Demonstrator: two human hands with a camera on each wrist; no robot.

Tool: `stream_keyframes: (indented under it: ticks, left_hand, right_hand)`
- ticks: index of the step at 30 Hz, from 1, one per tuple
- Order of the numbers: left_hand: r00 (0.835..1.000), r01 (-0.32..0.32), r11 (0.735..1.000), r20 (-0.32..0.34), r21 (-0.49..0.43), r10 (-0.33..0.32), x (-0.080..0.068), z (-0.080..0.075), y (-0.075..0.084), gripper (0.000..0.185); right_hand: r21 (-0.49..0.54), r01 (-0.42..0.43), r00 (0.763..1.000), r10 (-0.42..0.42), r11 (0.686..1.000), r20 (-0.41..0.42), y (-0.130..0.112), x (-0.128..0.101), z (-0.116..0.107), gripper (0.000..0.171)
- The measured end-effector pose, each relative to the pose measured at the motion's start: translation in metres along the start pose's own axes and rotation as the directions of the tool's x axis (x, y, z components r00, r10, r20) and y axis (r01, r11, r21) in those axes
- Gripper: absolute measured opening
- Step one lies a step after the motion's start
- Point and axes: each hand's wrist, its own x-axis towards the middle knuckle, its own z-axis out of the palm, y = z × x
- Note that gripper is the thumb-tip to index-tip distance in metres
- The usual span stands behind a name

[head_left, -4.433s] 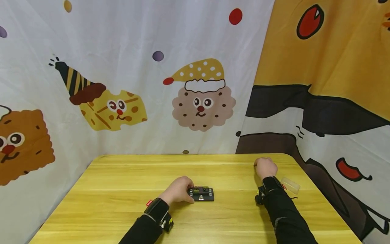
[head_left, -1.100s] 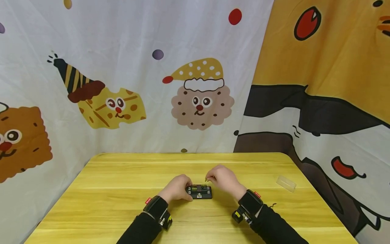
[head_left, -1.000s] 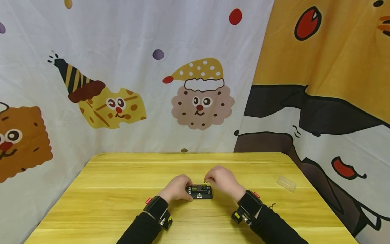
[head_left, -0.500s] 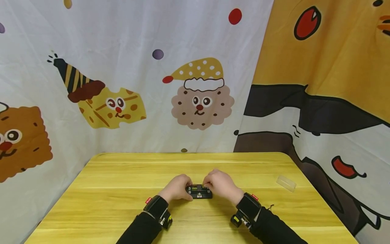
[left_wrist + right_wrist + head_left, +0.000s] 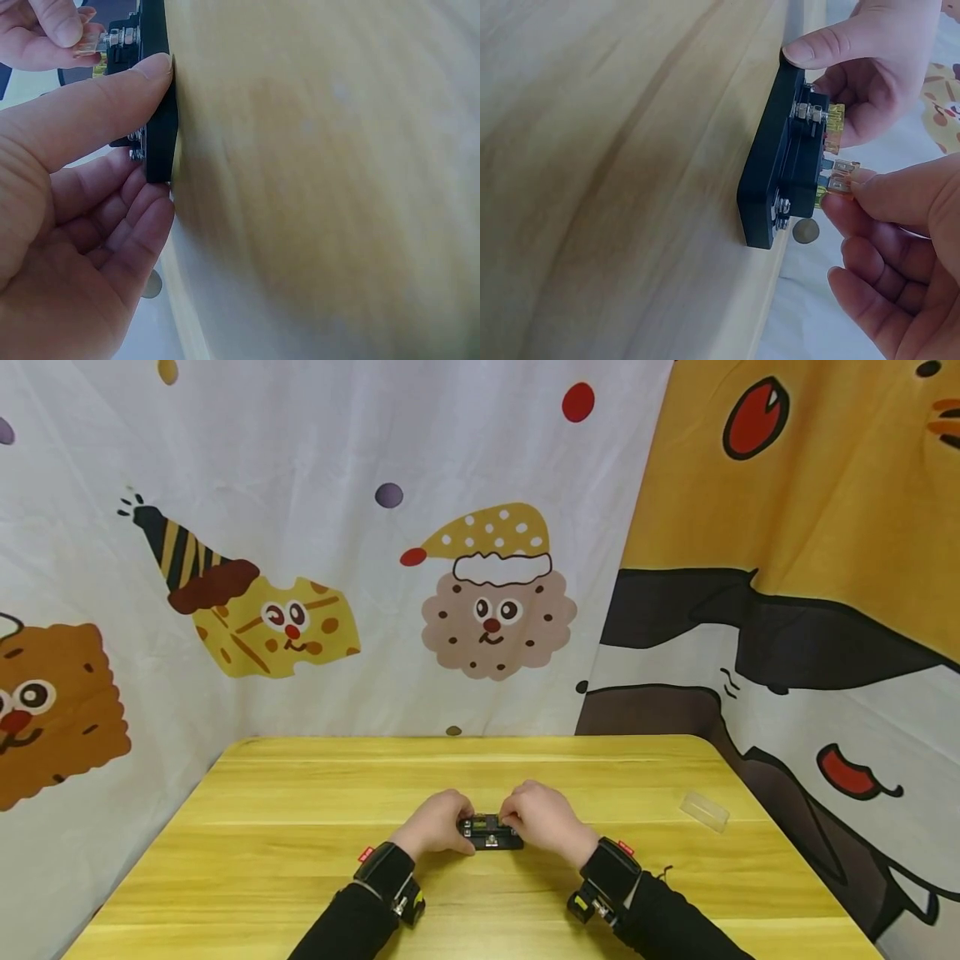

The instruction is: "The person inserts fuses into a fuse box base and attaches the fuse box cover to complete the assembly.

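Observation:
A small black fuse block (image 5: 491,842) with metal screw terminals lies on the wooden table. My left hand (image 5: 437,825) grips its left end, thumb on the near edge and fingers behind. Over the block's right part, my right hand (image 5: 546,817) pinches a small orange-tinted clear blade fuse (image 5: 843,180) between thumb and forefinger. In the right wrist view, the fuse's two metal blades point at the block's top and show between body and block; how deep they sit I cannot tell. A yellow fuse (image 5: 836,114) stands in the block; a yellow-green piece (image 5: 820,196) shows beside my right fingertips.
A clear plastic case (image 5: 705,811) lies at the right side of the table (image 5: 315,860). A printed curtain (image 5: 315,460) hangs behind the far edge. A dark cord end (image 5: 664,872) sticks up by my right sleeve.
My right hand has come from the far right of the table to the fuse block, bringing the blade fuse, then lowered it onto the block's top. My left hand keeps its grip.

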Motion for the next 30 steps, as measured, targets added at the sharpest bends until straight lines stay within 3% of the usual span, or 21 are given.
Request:
stream_keyframes:
  ticks: [18, 30]
  left_hand:
    - [1.0, -0.006, 1.0, -0.002, 0.009, 0.006, -0.0009, -0.0003, 0.001, 0.042]
    - [1.0, -0.009, 1.0, -0.005, 0.024, 0.009, -0.0001, -0.0004, 0.0001, 0.042]
  right_hand:
    - [-0.019, -0.015, 1.0, 0.014, 1.0, -0.019, -0.0054, 0.0014, 0.0025, 0.009]
    - [0.036, -0.022, 0.999, 0.023, 0.999, -0.03, -0.0047, -0.0001, 0.0044, 0.014]
